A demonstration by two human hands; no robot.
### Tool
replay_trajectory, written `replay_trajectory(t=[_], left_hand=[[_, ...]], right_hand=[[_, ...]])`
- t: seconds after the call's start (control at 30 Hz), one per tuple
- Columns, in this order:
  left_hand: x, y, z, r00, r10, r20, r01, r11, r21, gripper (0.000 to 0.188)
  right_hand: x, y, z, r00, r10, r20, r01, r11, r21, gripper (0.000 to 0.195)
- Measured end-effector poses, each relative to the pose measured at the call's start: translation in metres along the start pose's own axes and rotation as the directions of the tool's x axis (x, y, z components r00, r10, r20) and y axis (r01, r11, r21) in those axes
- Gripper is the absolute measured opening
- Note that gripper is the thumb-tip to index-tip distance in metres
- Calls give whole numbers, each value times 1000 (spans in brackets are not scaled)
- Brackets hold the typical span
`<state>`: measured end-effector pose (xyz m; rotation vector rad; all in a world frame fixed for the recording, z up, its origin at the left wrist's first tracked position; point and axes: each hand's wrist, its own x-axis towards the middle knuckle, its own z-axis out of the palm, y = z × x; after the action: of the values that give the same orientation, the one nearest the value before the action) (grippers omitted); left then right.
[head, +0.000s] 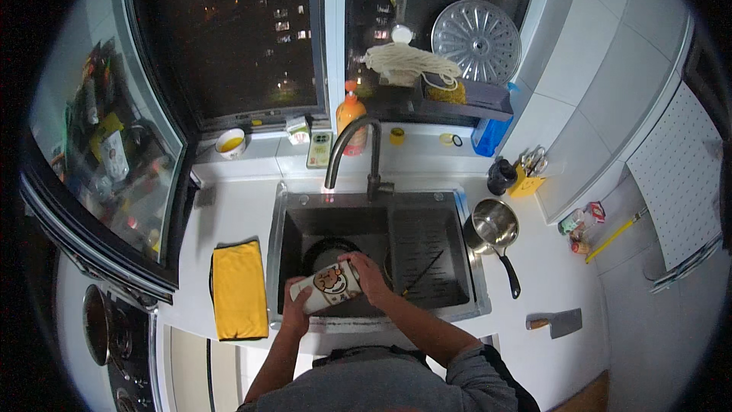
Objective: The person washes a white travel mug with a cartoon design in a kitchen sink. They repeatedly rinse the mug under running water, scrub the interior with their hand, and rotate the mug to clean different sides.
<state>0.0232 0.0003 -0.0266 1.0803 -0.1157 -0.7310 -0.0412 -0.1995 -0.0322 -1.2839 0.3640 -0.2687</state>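
Note:
My left hand [295, 306] grips the left end of a white cylindrical container [327, 288] with a cartoon bear on its side. Around its right end are the fingers of my right hand [366, 276]. The container is tilted on its side above the left basin of the dark sink [294, 223]. Beneath it, a round dark pan or bowl [329, 249] lies in the basin, partly hidden by the container and my hands. The dark curved faucet [350, 131] stands behind, its spout over the sink's back edge. A thin dark stick [423, 272] lies on the ridged right part of the sink.
A folded yellow cloth [240, 292] lies left of the sink. To the right are a steel saucepan [495, 223] with a black handle and a cleaver [565, 323]. An orange pump bottle [350, 111] and a bowl of yellow liquid [230, 143] stand behind. An open window [171, 200] juts in at left.

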Motion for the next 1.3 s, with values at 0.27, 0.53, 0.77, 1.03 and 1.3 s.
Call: replay_trajectory(t=[0.27, 0.53, 0.77, 1.03, 1.3], left_hand=[[5, 0, -1, 1000, -8, -18, 9, 998, 58, 45], [14, -17, -3, 988, 122, 99, -131, 988, 81, 40], [16, -16, -5, 997, 45, 62, -42, 998, -56, 36], [14, -15, -8, 1000, 6, -21, -6, 1000, 7, 39], [35, -36, -23, 843, -535, 60, 516, 772, -371, 49]], right_hand=[[-3, -19, 7, 998, -59, 24, 57, 995, 77, 40], [-4, 3, -15, 995, -99, 19, 100, 995, -27, 40], [-8, -22, -2, 1000, -10, -22, 12, 994, 109, 41], [-16, -33, -4, 970, 217, 108, -236, 945, 227, 41], [-4, 21, -51, 917, 127, 378, 182, 711, -679, 48]])
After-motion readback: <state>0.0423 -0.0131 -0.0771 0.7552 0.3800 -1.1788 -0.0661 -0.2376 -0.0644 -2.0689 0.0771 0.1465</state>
